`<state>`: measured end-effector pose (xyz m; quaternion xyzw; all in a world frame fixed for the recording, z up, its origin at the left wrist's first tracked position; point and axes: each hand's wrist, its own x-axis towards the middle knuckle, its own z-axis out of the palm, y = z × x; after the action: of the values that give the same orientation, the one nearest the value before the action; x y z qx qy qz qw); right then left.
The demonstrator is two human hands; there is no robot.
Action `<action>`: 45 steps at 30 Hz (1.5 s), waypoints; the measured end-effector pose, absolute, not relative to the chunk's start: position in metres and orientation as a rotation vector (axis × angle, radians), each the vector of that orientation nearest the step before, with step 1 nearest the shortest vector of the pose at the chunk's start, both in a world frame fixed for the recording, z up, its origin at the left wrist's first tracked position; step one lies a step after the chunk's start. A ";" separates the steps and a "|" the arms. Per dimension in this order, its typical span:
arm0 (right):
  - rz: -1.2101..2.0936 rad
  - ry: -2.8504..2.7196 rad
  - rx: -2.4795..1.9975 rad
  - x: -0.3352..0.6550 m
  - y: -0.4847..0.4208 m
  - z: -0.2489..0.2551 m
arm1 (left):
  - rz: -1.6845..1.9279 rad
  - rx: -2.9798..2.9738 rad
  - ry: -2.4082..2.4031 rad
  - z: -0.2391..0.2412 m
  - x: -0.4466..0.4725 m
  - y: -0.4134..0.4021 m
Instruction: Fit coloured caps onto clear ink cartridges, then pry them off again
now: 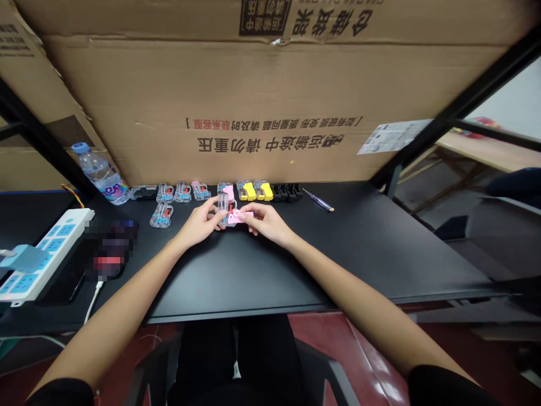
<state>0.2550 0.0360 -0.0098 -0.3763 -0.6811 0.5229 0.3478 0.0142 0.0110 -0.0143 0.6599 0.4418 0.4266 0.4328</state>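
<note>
My left hand (205, 220) is closed on a small clear plastic toy gun (224, 207) with a red part inside, held just above the black table. Between the thumb and fingers of my right hand (266, 223) is a pink plastic piece (242, 216), which meets the clear toy gun. Behind my hands, a row of similar small pieces lines the back of the table: several clear ones (183, 192), two with yellow parts (249, 191) and some black ones (287, 193). Another clear toy gun (161, 215) lies nearer, left of my left hand.
A screwdriver (319, 200) lies at the back right. On the left are a water bottle (102, 173), a white power strip (48, 248) and a phone (112, 248) on a white cable. A large cardboard sheet (270, 84) stands along the back edge.
</note>
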 end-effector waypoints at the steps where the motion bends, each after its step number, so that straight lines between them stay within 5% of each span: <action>1: 1.345 -1.777 -0.984 0.255 0.036 -0.009 | 1.057 1.658 1.112 -0.014 0.014 0.010; 35: 1.375 -1.478 -0.902 0.256 0.039 -0.009 | 1.044 1.621 1.120 -0.010 0.013 0.009; 45: 0.992 -1.823 -0.865 0.254 0.035 -0.014 | 1.073 1.375 0.971 -0.010 0.010 0.017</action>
<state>0.2537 0.0348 -0.0138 -0.3470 -0.7312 0.3978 0.4321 0.0100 0.0170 -0.0104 0.5790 0.4088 0.4518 0.5418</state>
